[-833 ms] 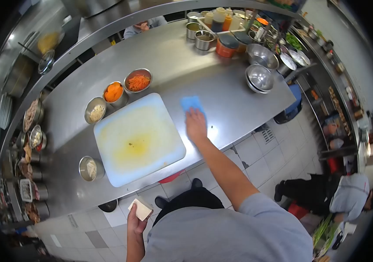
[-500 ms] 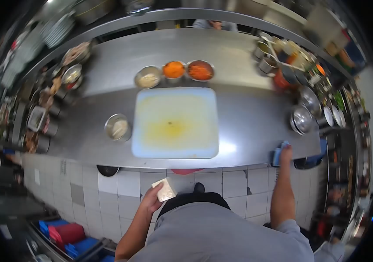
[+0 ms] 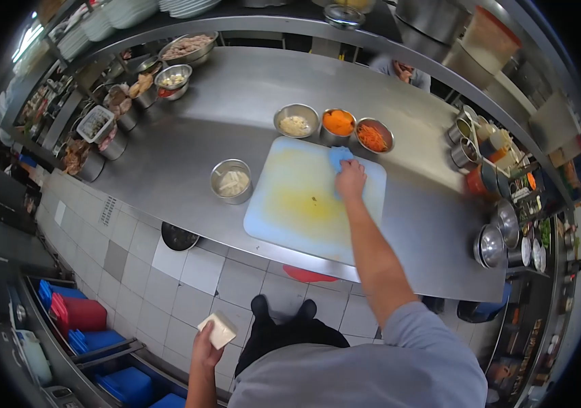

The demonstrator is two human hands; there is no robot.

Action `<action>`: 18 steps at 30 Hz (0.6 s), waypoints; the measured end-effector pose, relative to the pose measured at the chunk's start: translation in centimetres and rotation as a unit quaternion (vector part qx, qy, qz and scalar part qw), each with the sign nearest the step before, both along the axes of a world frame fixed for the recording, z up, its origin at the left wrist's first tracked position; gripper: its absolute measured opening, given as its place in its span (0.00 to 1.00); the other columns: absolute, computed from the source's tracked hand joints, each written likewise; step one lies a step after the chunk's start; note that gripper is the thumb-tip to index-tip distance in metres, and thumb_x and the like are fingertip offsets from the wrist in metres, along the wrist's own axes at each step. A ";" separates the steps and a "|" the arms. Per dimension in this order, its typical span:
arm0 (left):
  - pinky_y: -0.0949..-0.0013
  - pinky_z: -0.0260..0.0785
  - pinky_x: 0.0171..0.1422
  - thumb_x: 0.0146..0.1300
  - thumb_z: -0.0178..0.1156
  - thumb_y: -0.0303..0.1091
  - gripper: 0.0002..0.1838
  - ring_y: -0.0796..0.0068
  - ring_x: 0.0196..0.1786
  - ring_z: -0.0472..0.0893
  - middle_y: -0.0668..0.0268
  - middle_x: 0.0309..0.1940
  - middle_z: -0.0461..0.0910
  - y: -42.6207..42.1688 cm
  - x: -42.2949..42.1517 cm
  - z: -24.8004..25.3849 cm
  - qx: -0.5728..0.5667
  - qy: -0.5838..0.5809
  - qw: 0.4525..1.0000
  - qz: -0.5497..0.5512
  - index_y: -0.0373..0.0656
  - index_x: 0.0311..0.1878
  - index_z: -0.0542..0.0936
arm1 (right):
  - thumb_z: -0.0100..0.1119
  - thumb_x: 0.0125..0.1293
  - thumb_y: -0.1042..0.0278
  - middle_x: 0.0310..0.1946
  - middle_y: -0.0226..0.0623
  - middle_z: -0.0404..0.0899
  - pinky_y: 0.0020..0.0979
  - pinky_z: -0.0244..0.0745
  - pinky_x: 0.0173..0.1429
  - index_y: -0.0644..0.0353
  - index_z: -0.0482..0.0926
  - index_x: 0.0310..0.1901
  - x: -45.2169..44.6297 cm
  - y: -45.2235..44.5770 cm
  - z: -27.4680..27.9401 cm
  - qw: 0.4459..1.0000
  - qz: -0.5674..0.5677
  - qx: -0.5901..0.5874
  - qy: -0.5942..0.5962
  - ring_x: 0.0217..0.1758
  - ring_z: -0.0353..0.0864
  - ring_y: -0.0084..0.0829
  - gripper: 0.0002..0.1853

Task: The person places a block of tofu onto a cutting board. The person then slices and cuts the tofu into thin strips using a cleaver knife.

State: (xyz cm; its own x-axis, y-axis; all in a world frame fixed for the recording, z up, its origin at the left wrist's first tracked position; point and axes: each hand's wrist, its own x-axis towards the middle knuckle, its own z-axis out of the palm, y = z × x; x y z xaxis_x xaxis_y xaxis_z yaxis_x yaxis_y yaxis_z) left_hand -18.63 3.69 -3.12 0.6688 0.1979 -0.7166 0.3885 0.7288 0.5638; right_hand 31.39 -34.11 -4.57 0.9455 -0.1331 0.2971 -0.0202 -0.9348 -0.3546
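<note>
My right hand presses a blue cloth onto the upper right part of the white cutting board. A yellow stain and a small dark speck mark the board's middle. Low beside my body, my left hand grips a pale cream block, which looks like cheese, though I cannot be sure. Behind the board stand a metal bowl of pale shreds, a container of orange pieces and a bowl of shredded carrot. Left of the board is a metal container with pale sticks.
Metal bowls stand at the steel counter's right end, near sauce containers. Food containers line the left side. A shelf rail crosses behind; another person is beyond it. Bins stand lower left.
My right hand has brought the blue cloth from the counter's front right edge onto the board. My left hand still holds the block, lower and farther left in view. The camera view has turned.
</note>
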 end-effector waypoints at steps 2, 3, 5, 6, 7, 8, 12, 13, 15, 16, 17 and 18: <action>0.39 0.80 0.66 0.82 0.54 0.46 0.24 0.51 0.62 0.84 0.57 0.61 0.82 1.5 -3.0 -0.3 0.004 0.030 0.999 0.044 0.42 0.71 0.72 | 0.57 0.59 0.79 0.51 0.42 0.86 0.48 0.77 0.60 0.52 0.92 0.47 -1.1 4.4 -0.4 0.996 0.076 0.028 -0.024 0.54 0.82 0.48 0.18; 0.39 0.80 0.65 0.82 0.54 0.47 0.23 0.52 0.61 0.84 0.58 0.60 0.82 1.8 -3.9 -0.1 0.004 0.038 0.998 0.053 0.43 0.71 0.72 | 0.58 0.57 0.80 0.50 0.40 0.88 0.49 0.77 0.60 0.53 0.92 0.44 -2.3 5.9 -1.5 0.986 0.155 0.048 -0.025 0.56 0.82 0.49 0.18; 0.40 0.80 0.65 0.82 0.54 0.47 0.23 0.52 0.61 0.84 0.58 0.60 0.82 2.0 -4.8 0.0 -0.010 0.051 0.997 0.052 0.43 0.71 0.73 | 0.59 0.53 0.82 0.46 0.39 0.89 0.49 0.77 0.61 0.54 0.91 0.42 -6.2 7.3 -2.2 0.946 0.313 0.078 0.022 0.56 0.83 0.50 0.18; 0.40 0.80 0.65 0.82 0.55 0.47 0.23 0.52 0.61 0.84 0.58 0.59 0.82 2.5 -4.6 -0.2 -0.019 0.058 0.997 0.051 0.43 0.71 0.73 | 0.57 0.53 0.83 0.45 0.41 0.89 0.49 0.77 0.62 0.54 0.91 0.42 -8.8 7.6 -1.6 0.914 0.390 0.089 0.067 0.54 0.83 0.50 0.19; 0.40 0.80 0.65 0.82 0.55 0.47 0.23 0.52 0.61 0.84 0.58 0.59 0.82 3.2 -4.3 -1.0 -0.024 0.053 0.997 0.047 0.43 0.71 0.73 | 0.56 0.52 0.82 0.44 0.42 0.89 0.47 0.77 0.63 0.55 0.91 0.42 -11.9 7.5 0.3 0.880 0.428 0.120 0.166 0.54 0.84 0.48 0.19; 0.40 0.80 0.64 0.82 0.55 0.47 0.23 0.52 0.61 0.84 0.58 0.60 0.82 3.8 -4.3 -2.4 -0.020 0.046 0.998 0.040 0.43 0.71 0.73 | 0.55 0.52 0.82 0.44 0.43 0.89 0.46 0.77 0.64 0.55 0.90 0.42 -15.1 7.4 3.0 0.833 0.460 0.149 0.268 0.54 0.84 0.46 0.19; 0.39 0.80 0.64 0.81 0.57 0.47 0.24 0.52 0.61 0.84 0.57 0.60 0.82 6.6 -4.4 -3.1 -0.005 0.014 1.000 0.023 0.43 0.70 0.73 | 0.58 0.52 0.74 0.49 0.45 0.89 0.41 0.76 0.67 0.57 0.90 0.49 -18.9 3.1 11.1 0.744 0.444 0.015 0.499 0.58 0.85 0.41 0.22; 0.38 0.80 0.65 0.80 0.57 0.47 0.24 0.51 0.62 0.84 0.56 0.60 0.82 7.3 -4.6 -2.9 -0.009 0.013 0.999 0.029 0.43 0.70 0.73 | 0.58 0.52 0.73 0.48 0.45 0.90 0.40 0.76 0.68 0.56 0.90 0.51 -17.1 -0.3 9.7 0.773 0.383 0.106 0.495 0.58 0.85 0.40 0.23; 0.38 0.80 0.65 0.80 0.58 0.47 0.24 0.51 0.62 0.84 0.56 0.60 0.82 8.6 -4.8 -2.7 -0.013 0.014 1.000 0.024 0.43 0.70 0.73 | 0.56 0.56 0.72 0.45 0.43 0.90 0.39 0.82 0.59 0.61 0.90 0.47 -13.8 -4.9 12.7 0.873 0.292 0.114 0.374 0.50 0.88 0.37 0.19; 0.38 0.81 0.65 0.80 0.58 0.47 0.25 0.51 0.62 0.84 0.56 0.61 0.82 9.4 -4.9 -2.5 -0.015 0.016 0.999 0.027 0.42 0.70 0.73 | 0.56 0.56 0.71 0.44 0.42 0.90 0.38 0.83 0.55 0.61 0.87 0.53 -12.0 -7.0 12.7 0.900 0.194 0.166 0.353 0.47 0.89 0.37 0.22; 0.38 0.81 0.65 0.80 0.58 0.47 0.25 0.51 0.62 0.84 0.56 0.61 0.82 9.8 -4.8 -1.9 -0.010 0.017 1.000 0.021 0.42 0.70 0.73 | 0.58 0.57 0.70 0.46 0.43 0.90 0.40 0.83 0.57 0.60 0.85 0.57 -10.3 -8.7 11.6 0.909 0.118 0.248 0.313 0.49 0.88 0.39 0.24; 0.43 0.81 0.65 0.79 0.61 0.44 0.24 0.54 0.60 0.85 0.57 0.59 0.83 10.0 -4.5 -0.9 -0.021 0.018 1.000 0.012 0.40 0.69 0.73 | 0.59 0.58 0.69 0.49 0.43 0.89 0.42 0.82 0.59 0.59 0.83 0.61 -9.4 -9.7 9.2 0.905 0.041 0.326 0.270 0.52 0.88 0.42 0.26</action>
